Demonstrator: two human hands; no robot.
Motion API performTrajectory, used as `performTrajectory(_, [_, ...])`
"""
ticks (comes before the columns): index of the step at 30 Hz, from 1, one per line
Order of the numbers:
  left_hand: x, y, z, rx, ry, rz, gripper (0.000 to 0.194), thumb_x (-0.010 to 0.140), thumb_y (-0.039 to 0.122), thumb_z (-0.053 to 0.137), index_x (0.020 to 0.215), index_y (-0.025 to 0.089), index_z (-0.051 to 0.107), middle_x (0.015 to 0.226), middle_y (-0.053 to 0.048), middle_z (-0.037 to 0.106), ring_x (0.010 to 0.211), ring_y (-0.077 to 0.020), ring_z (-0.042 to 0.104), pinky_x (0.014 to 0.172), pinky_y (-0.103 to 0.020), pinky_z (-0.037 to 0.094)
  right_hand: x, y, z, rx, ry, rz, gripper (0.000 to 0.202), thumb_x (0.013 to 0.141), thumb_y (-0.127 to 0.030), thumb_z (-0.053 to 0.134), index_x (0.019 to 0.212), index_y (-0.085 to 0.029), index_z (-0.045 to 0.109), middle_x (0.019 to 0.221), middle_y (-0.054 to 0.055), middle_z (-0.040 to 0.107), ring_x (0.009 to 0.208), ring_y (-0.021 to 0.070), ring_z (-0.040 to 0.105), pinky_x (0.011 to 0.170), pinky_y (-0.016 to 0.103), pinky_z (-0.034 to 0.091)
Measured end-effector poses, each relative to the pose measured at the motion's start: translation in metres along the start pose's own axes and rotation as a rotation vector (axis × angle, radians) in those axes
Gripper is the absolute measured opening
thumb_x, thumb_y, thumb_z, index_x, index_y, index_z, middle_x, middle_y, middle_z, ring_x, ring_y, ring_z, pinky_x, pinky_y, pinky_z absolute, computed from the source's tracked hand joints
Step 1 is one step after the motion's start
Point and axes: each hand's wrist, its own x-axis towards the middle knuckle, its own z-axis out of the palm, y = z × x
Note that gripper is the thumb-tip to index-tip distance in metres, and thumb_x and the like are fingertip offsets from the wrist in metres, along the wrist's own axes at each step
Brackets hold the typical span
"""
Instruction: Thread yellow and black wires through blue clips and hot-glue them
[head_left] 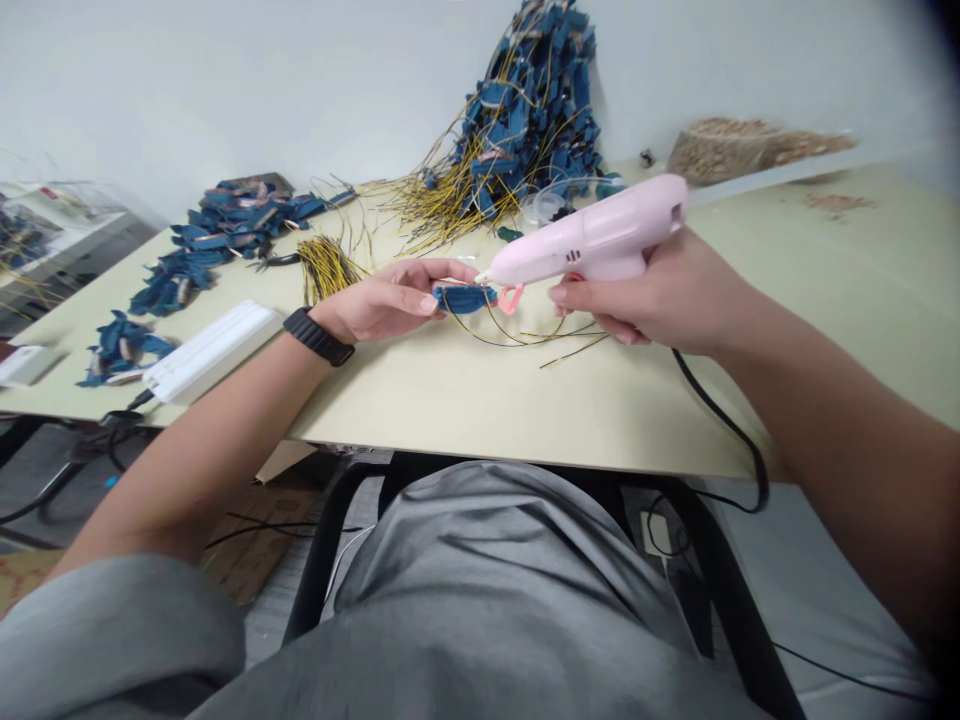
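Pale-pink plastic glue gun [592, 238] in the right fingers [589, 296] — blue cloth-like strip [466, 300] at the left fingertips [421, 300], yellow-and-black thin wires [324, 268] left of them.

Creased grey top [510, 610], short sleeve [135, 625], black wristband [319, 337]

Two hands [386, 297] hold one glue gun [589, 241] and one blue piece [465, 299] (wires [326, 270] beyond counting).

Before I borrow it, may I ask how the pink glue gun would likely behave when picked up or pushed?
The glue gun is probably stiff, judging by its smooth, molded-looking shell, and perhaps slightly slippery. Its rounded body might rock or roll if pushed. The black cable below the right hand could tug on it.
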Motion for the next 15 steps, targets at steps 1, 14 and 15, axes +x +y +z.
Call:
performTrajectory(1, [0.0002, 0.0011, 0.0016, -0.003, 0.005, -0.009, 0.067, 0.07, 0.066, 0.12, 0.119, 0.025, 0.099, 0.122, -0.011, 0.095, 0.112, -0.0333, 0.089, 0.112, -0.047, 0.067, 0.0002, -0.0006, 0.0009, -0.015, -0.007, 0.01, 0.026, 0.093, -0.028, 0.098, 0.089, -0.029, 0.072, 0.057, -0.003, 0.061, 0.051, 0.0176, 0.05, 0.051, 0.035, 0.04])
performTrajectory(14, [0.0012, 0.0009, 0.0025, 0.013, -0.008, -0.017, 0.067, 0.07, 0.062, 0.119, 0.122, 0.024, 0.098, 0.12, -0.011, 0.094, 0.117, -0.0353, 0.088, 0.116, -0.049, 0.064, 0.0003, -0.0055, 0.0048, -0.1, -0.089, 0.072, 0.029, 0.098, -0.021, 0.095, 0.084, -0.026, 0.069, 0.058, -0.001, 0.061, 0.05, 0.0179, 0.052, 0.053, 0.036, 0.043])
performTrajectory(15, [0.0014, 0.0003, 0.0016, 0.014, -0.009, -0.016, 0.069, 0.07, 0.062, 0.12, 0.123, 0.024, 0.098, 0.121, -0.012, 0.094, 0.118, -0.0363, 0.088, 0.116, -0.05, 0.064, 0.0003, -0.0054, 0.0053, -0.107, -0.087, 0.066, 0.029, 0.097, -0.021, 0.094, 0.083, -0.027, 0.07, 0.057, -0.001, 0.061, 0.049, 0.0178, 0.052, 0.053, 0.036, 0.043])
